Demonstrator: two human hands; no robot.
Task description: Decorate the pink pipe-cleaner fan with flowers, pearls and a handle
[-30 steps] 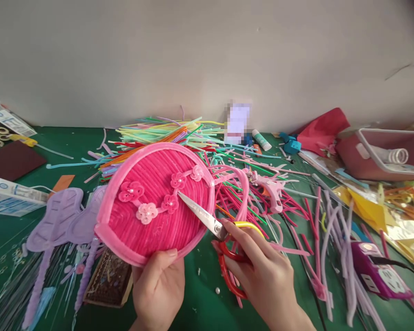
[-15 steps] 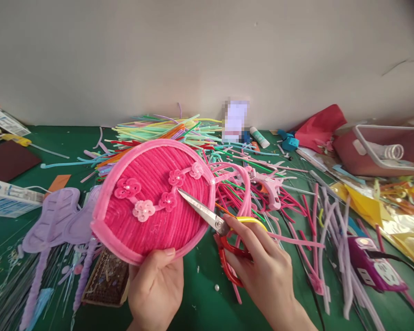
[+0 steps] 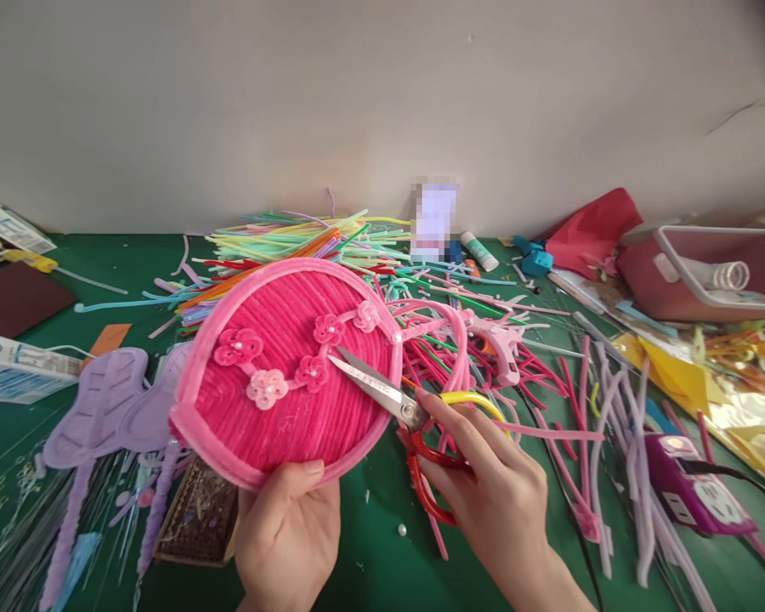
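Note:
My left hand (image 3: 291, 531) grips the lower rim of a pink pipe-cleaner bag (image 3: 229, 425), thumb on its front and fingers behind it. The bag is leaf-shaped, with a light pink border and deep pink ribbed middle. Several small pink flowers (image 3: 267, 388) with pearl centres run across its face. At its right end a looped light pink strap (image 3: 462, 340) hangs. My right hand (image 3: 494, 489) is closed round scissors (image 3: 388, 398) with red and yellow handles. Their blades are slightly parted, and the tips lie over the bag's face beside the middle flowers.
Colourful pipe cleaners (image 3: 306, 238) pile up behind the bag. A pink glue gun (image 3: 501, 344) and purple power strip (image 3: 694, 489) lie to the right, beyond them a pink basket (image 3: 707, 285). At left are lilac fan-like pieces (image 3: 102, 399) and a bead box (image 3: 197, 514). A loose pearl (image 3: 401, 529) sits in front.
The scissors and my right hand have shifted slightly to the right, and the blades have parted a little. The bag has moved slightly right in my left hand.

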